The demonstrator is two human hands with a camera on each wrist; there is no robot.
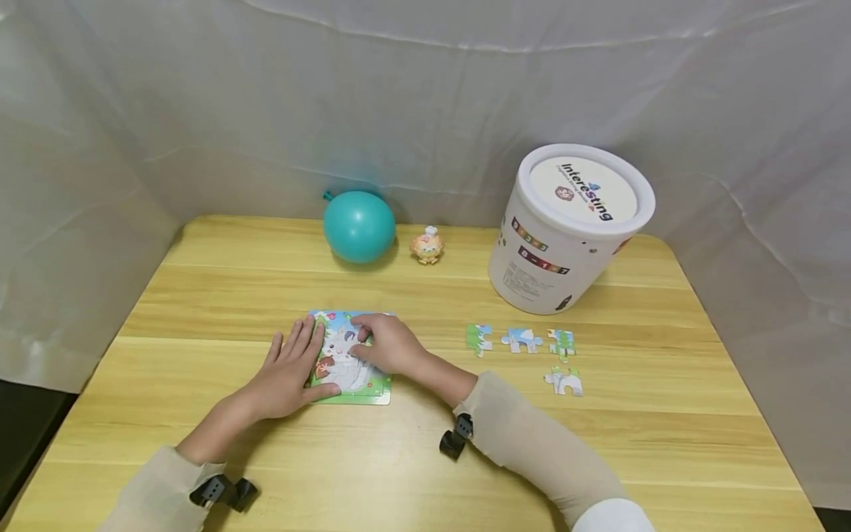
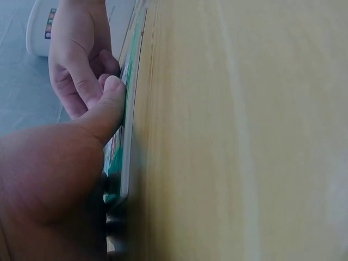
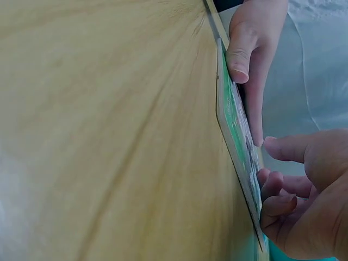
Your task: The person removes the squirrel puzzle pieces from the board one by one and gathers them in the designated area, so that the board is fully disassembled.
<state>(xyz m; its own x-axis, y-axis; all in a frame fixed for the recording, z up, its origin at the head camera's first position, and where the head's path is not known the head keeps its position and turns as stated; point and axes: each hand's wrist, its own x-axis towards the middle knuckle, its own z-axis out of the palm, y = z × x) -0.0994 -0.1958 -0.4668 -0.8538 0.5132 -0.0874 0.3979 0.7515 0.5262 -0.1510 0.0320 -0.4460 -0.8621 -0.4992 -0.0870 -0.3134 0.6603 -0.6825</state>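
A jigsaw puzzle (image 1: 340, 373) in a green-edged board lies flat on the table, its picture showing a pale grey animal. My left hand (image 1: 292, 373) rests along the board's left side, fingers extended and thumb over the lower edge. From the right, my right hand (image 1: 392, 346) reaches over the puzzle and touches its surface with bent fingers. In the right wrist view, the thumb of the right hand (image 3: 304, 190) stands apart from those fingers, and no loose piece shows between them. The board (image 2: 129, 136) appears edge-on in the left wrist view.
Loose puzzle pieces lie to the right: a green one (image 1: 479, 338), a blue-and-grey one (image 1: 523, 340), and others (image 1: 562, 343) beside them. Farther back stand a teal balloon (image 1: 360, 227), a small chick figurine (image 1: 427, 246) and a white lidded bucket (image 1: 565, 236). Grey cloth (image 1: 425, 111) hangs behind.
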